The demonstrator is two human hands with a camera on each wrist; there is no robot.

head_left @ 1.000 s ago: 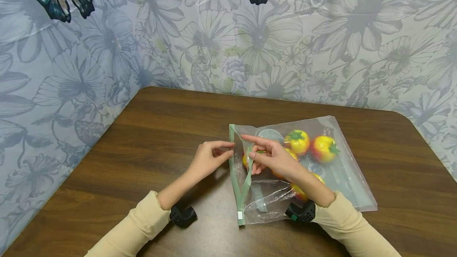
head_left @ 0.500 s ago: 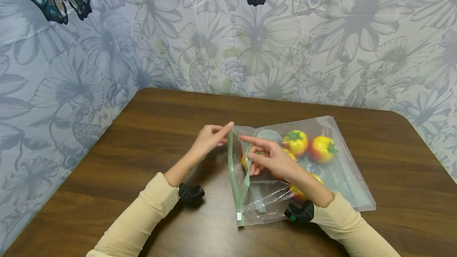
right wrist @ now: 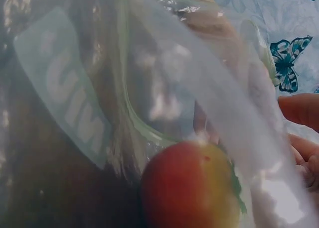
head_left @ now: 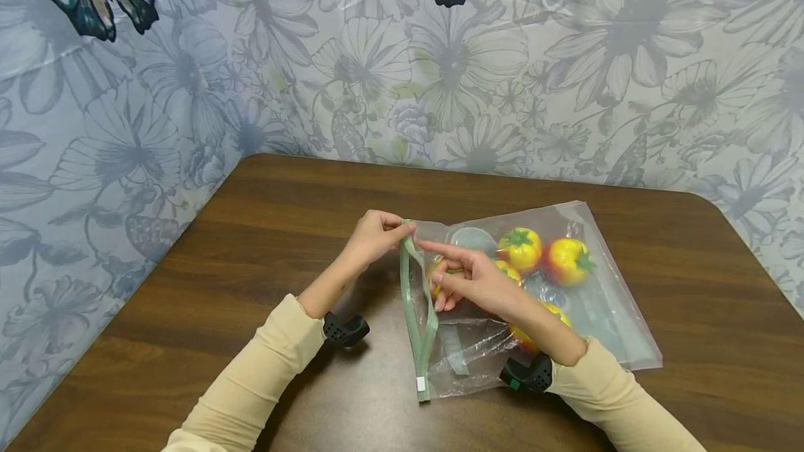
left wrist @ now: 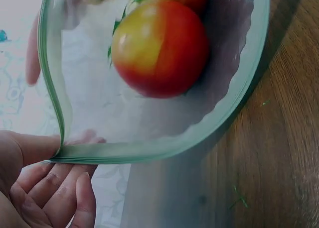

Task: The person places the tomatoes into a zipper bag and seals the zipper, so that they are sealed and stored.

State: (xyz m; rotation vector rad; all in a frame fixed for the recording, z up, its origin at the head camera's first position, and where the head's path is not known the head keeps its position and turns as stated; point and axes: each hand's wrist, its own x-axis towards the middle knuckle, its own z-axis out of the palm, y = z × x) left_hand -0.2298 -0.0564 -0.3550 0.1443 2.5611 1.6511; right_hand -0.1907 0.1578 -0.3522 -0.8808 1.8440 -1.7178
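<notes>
A clear zip bag (head_left: 618, 319) lies on the table, its green-edged mouth facing left and partly spread. Several red-and-yellow tomatoes (head_left: 520, 250) with green leafy tops are inside. At the mouth's far corner, my left hand (head_left: 375, 237) pinches the green strip between thumb and fingers. My right hand (head_left: 474, 276) holds the upper lip of the mouth, index finger stretched toward the left hand. From the left wrist, one tomato (left wrist: 159, 49) shows through the opening. A white slider (head_left: 421, 383) sits at the strip's near end. The right wrist view sees a tomato (right wrist: 192, 188) through the plastic.
The brown wooden table (head_left: 188, 312) extends around the bag on all sides. Behind it hangs a floral wall covering (head_left: 477, 89) with dark butterflies. A black wrist camera (head_left: 345, 330) is on the left wrist, another (head_left: 527, 373) on the right.
My left hand has moved away from me along the green strip to its far corner and now pinches it. The right hand has stayed nearly still; the mouth's far end has drawn narrower.
</notes>
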